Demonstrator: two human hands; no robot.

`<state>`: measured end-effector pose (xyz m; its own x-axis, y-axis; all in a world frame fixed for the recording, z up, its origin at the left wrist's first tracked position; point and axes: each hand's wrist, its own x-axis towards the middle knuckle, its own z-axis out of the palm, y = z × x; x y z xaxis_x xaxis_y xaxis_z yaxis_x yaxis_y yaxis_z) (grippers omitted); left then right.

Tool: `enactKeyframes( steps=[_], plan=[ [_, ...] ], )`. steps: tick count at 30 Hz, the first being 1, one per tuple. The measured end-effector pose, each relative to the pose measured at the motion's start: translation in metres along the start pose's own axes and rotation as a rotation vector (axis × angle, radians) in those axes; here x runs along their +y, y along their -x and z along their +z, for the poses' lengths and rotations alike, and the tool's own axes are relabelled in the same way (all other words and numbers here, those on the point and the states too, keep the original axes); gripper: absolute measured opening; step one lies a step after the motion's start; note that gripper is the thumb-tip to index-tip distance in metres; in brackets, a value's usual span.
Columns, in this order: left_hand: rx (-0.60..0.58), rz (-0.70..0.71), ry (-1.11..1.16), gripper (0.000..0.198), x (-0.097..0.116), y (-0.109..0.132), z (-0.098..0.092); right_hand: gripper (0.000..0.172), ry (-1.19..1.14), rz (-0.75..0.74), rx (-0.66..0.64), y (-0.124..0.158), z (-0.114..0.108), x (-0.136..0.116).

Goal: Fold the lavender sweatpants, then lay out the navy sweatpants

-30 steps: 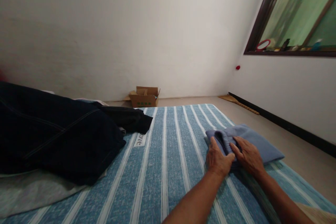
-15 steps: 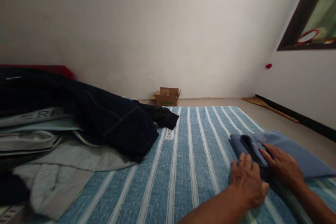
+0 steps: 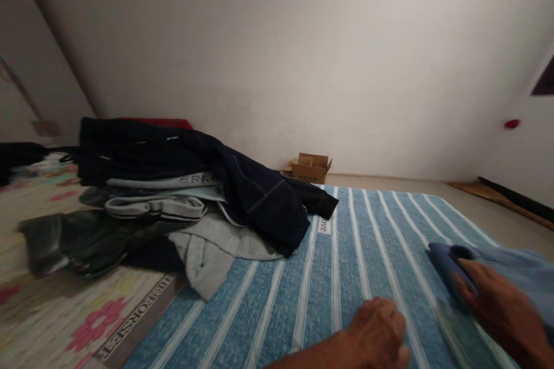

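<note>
A folded blue knit garment (image 3: pixel 523 265) lies at the right on the blue striped sheet (image 3: pixel 268 305). On its left folded part rests my right hand (image 3: pixel 502 300), slightly blurred, with fingers extended over the cloth and not visibly gripping it. My left hand (image 3: pixel 381 328) is apart from the garment, low over the sheet to its left. Its fingers are curled in and no object shows in them. A greenish patch of cloth shows below my right hand, too blurred to name.
To the left is a heap of clothes, with dark navy trousers (image 3: pixel 264 196) on top and a grey garment (image 3: pixel 216 248) underneath. A floral cover (image 3: pixel 99 323) lies at the lower left. Beyond the bed, a cardboard box (image 3: pixel 309 170) stands against the wall (image 3: pixel 303 57).
The view has turned left, showing more of the clothes heap and the floral cover. My left hand has moved off the blue garment and its fingers have curled; my right hand stays on it.
</note>
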<state>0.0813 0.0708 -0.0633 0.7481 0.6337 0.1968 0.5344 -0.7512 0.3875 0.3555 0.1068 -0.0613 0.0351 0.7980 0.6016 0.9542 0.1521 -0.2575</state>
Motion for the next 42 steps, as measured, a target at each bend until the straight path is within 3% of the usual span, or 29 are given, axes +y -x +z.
enactKeyframes(
  steps=[6, 10, 14, 18, 24, 33, 38, 42],
  plan=[
    [0.091, -0.161, 0.014, 0.030, -0.028, 0.099, -0.052, 0.035, -0.140, -0.156, -0.320, 0.017, 0.039, -0.138],
    [0.194, -0.311, -0.013, 0.033, -0.043, 0.149, -0.073, 0.031, -0.155, -0.297, -0.453, 0.005, 0.058, -0.225],
    [0.319, -0.435, -0.031, 0.037, -0.060, 0.174, -0.072, 0.042, -0.134, -0.349, -0.414, -0.018, 0.083, -0.290],
    [0.378, -0.460, -0.001, 0.030, -0.072, 0.177, -0.065, 0.066, -0.118, -0.320, -0.383, -0.035, 0.114, -0.327],
    [0.359, -0.462, 0.108, 0.026, -0.080, 0.174, -0.061, 0.061, -0.150, -0.276, -0.392, -0.042, 0.136, -0.343],
    [0.385, -0.434, 0.116, 0.024, -0.087, 0.176, -0.053, 0.039, -0.451, -0.160, -0.354, -0.068, 0.132, -0.322],
    [0.392, -0.452, 0.176, 0.026, -0.086, 0.176, -0.054, 0.045, -0.678, -0.025, -0.217, -0.095, 0.103, -0.297],
    [0.489, -0.590, 0.357, 0.030, -0.078, 0.176, -0.061, 0.052, -0.723, 0.014, -0.096, -0.098, 0.056, -0.241]
  ],
)
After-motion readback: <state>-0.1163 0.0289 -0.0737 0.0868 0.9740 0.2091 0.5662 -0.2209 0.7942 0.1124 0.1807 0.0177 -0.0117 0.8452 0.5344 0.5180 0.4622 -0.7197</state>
